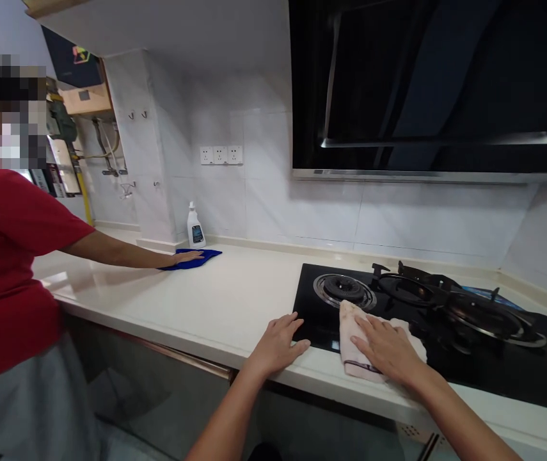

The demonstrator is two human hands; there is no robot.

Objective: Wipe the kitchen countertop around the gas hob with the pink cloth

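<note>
- Head view, looking forward and down along a kitchen tabletop (182, 307) of pale polished stone, with white marble-patterned wall tiles behind.
- Left hand (276, 346) open and flat, fingers spread, resting on the tabletop just in front of the black glass gas hob (312, 320), grasping nothing.
- Right hand (388, 349) open and pressing down, unclenched, on a folded pale pink towel (364, 339), with the fingers spread across its top.
- Towel lying on the front middle of the hob, just in front of a round metal burner (345, 290), one corner almost touching the burner's ring.
- Dark iron pan supports (427, 288) across the hob's right part, out of reach of the towel for now, with no hand on them.
- How clean the glass is: impossible to tell from this view.
- Further left, a co-worker in a red T-shirt (14, 256), arm stretched along the tabletop, with a hand (187, 258) flat on a blue cloth (213, 256).
- Just behind that cloth, a white plastic bottle (196, 227) against the wall, under a row of three white wall sockets (221, 155).
- Above the hob, a black range hood (427, 89) with a steel lower edge.
</note>
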